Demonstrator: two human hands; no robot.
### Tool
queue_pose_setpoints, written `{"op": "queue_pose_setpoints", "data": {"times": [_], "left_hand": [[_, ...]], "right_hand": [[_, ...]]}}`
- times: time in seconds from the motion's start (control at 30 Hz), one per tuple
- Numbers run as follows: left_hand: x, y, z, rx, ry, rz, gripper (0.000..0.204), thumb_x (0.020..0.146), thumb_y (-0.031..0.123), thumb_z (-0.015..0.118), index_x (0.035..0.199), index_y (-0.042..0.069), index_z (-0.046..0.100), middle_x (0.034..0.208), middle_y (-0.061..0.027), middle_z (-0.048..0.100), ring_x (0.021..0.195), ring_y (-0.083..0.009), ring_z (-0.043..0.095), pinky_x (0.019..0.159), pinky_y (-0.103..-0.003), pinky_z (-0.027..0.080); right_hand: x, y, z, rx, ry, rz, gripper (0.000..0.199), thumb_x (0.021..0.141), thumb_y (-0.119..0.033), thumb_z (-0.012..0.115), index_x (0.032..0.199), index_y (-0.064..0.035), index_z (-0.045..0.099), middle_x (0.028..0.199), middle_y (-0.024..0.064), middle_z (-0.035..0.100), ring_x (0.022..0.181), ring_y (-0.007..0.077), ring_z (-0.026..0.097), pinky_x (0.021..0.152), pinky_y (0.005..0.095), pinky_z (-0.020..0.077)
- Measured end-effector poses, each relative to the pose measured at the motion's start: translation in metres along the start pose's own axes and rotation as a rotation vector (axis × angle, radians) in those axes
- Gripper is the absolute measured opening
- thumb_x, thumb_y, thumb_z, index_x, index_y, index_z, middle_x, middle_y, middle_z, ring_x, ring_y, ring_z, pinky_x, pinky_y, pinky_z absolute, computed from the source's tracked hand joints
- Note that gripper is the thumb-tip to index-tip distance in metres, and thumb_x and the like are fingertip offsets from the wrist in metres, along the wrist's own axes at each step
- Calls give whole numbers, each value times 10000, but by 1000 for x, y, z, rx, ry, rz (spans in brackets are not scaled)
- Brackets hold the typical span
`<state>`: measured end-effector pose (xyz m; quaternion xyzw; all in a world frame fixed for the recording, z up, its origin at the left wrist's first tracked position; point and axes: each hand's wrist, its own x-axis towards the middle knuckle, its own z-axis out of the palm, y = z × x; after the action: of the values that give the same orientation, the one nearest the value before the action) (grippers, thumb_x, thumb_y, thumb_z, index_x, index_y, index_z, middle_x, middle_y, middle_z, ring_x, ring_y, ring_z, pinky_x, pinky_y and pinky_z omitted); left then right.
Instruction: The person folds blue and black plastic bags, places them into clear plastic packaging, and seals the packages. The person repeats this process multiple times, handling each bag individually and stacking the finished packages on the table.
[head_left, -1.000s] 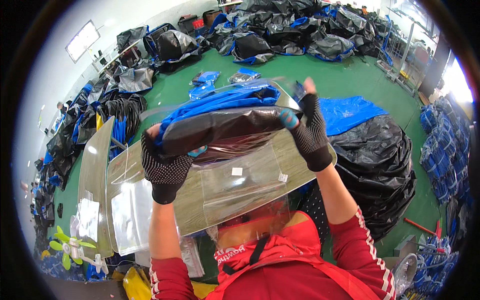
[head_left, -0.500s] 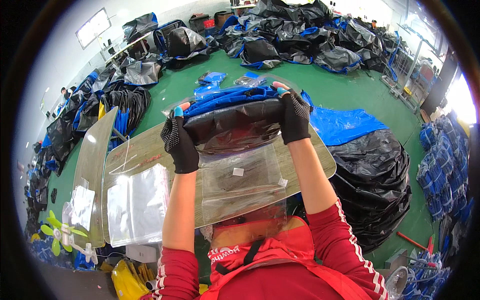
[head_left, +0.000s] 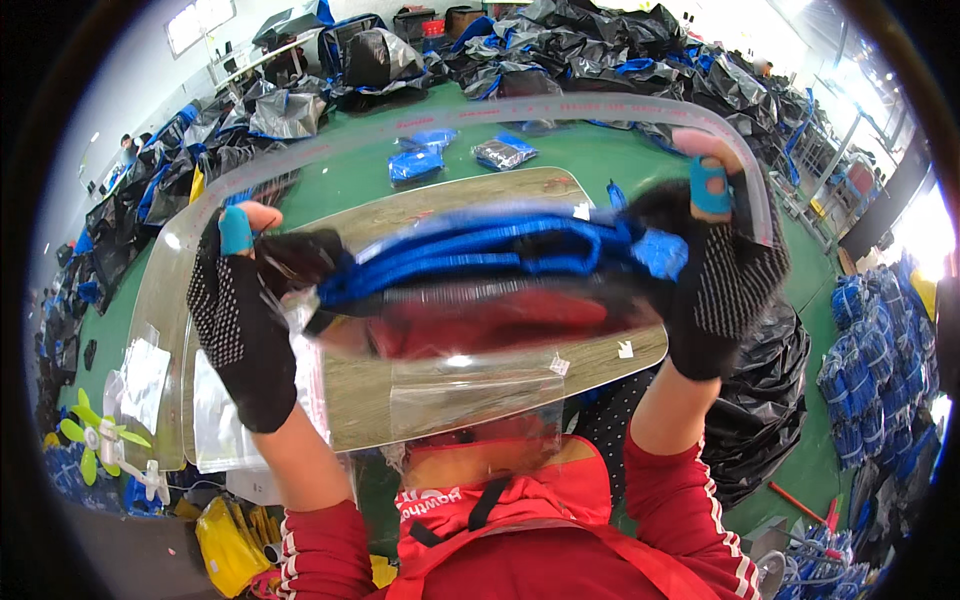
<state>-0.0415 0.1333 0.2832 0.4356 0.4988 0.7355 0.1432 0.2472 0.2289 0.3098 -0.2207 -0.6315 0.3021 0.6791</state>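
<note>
My gloved left hand (head_left: 240,320) and gloved right hand (head_left: 725,270) are spread wide, each closed on one side of a clear plastic bag (head_left: 480,110). The bag's see-through rim arches beyond the bundle from one hand to the other. Between my hands hangs a folded blue and black plastic bundle (head_left: 480,260), blurred by motion. Whether it sits wholly inside the bag I cannot tell. Both gloves are black with white dots, and blue tape wraps a finger on each hand. Below is a wood-patterned table (head_left: 470,195).
Clear plastic sleeves (head_left: 215,420) lie on the table's left, near a green-bladed fan (head_left: 100,435). Packed blue and black parcels (head_left: 505,150) rest on the green floor beyond. A black plastic heap (head_left: 770,400) is at right, by tied blue bundles (head_left: 865,360). Larger piles (head_left: 600,70) line the back.
Both hands have risen closer to my head and moved farther apart, lifting the bag and bundle off the table. The bag's rim now stretches in a wide arc.
</note>
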Motion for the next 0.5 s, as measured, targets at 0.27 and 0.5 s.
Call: {"op": "queue_pose_setpoints", "data": {"times": [0.27, 0.5], "left_hand": [[-38, -188, -21, -283, -208, -890, 397, 970, 324, 540, 1071, -54, 604, 1018, -223, 671, 889, -321, 694, 753, -437, 590], [-57, -242, -31, -430, -347, -617, 444, 993, 327, 508, 1200, -60, 579, 1043, -215, 672, 939, -316, 692, 817, -422, 578]], "right_hand": [[-80, 207, 13, -600, -549, 709, 184, 893, -138, 562, 1037, -25, 583, 719, 146, 622, 673, 270, 634, 592, 375, 489], [-86, 211, 95, -562, -794, -342, 170, 801, -133, 615, 955, -124, 686, 897, 80, 635, 883, 293, 596, 751, 413, 487]]}}
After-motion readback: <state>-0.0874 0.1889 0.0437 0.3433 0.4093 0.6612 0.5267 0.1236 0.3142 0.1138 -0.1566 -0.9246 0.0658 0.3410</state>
